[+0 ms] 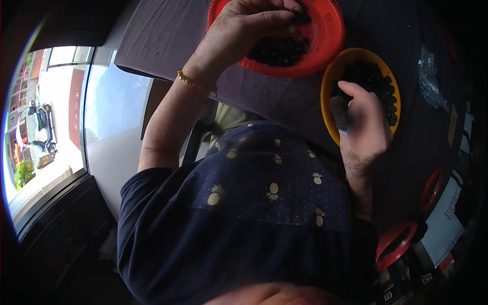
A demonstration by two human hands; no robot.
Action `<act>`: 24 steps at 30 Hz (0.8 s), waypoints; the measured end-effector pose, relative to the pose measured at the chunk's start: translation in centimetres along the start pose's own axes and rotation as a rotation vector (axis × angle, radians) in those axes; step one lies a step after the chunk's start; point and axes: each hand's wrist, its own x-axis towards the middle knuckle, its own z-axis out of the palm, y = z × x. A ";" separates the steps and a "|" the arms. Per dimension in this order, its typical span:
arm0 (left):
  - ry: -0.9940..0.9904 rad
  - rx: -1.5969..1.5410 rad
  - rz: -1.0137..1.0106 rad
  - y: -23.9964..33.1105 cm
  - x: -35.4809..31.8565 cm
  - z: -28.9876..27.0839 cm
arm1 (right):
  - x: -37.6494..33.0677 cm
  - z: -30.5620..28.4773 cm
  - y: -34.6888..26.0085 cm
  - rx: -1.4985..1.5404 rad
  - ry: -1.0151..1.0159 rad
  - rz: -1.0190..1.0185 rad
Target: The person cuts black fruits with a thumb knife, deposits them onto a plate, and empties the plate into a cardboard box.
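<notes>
The dark round pieces (365,69) in the yellow bowl (326,101) lie under and beyond the right hand (367,124), while the left hand (244,25) is above the red basket (330,30); whether either grip pinches something, I cannot tell.

On the desk (168,40) before the person, we see a basket (333,35) with loose pieces (279,51) in it. To its right and nearer the person, we find a bowl (325,96) with more pieces (363,71) inside. The left hand (259,23) is above the basket, the right hand (368,122) over the bowl. Right of the bowl, we have plastic wrap (431,76); far left, beyond the window (117,96), a scooter (40,124).
</notes>
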 end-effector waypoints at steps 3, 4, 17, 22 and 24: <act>-0.246 -0.354 0.108 -2.1 -0.7 -0.8 | 1.4 0.8 -0.4 0.010 -0.018 -0.045; -0.207 -0.401 0.058 -2.3 -1.5 -0.7 | 1.8 1.0 -0.6 0.020 -0.021 -0.071; -0.238 -0.602 -0.056 -3.6 -4.8 -0.1 | 5.8 3.4 -2.4 -0.371 -0.192 -0.054; -0.196 -0.651 -0.023 -3.1 -5.3 0.8 | 6.1 3.8 -3.0 -0.454 -0.249 -0.037; -0.147 -0.677 -0.041 -2.9 -5.3 0.9 | 6.2 4.0 -3.1 -0.460 -0.244 -0.045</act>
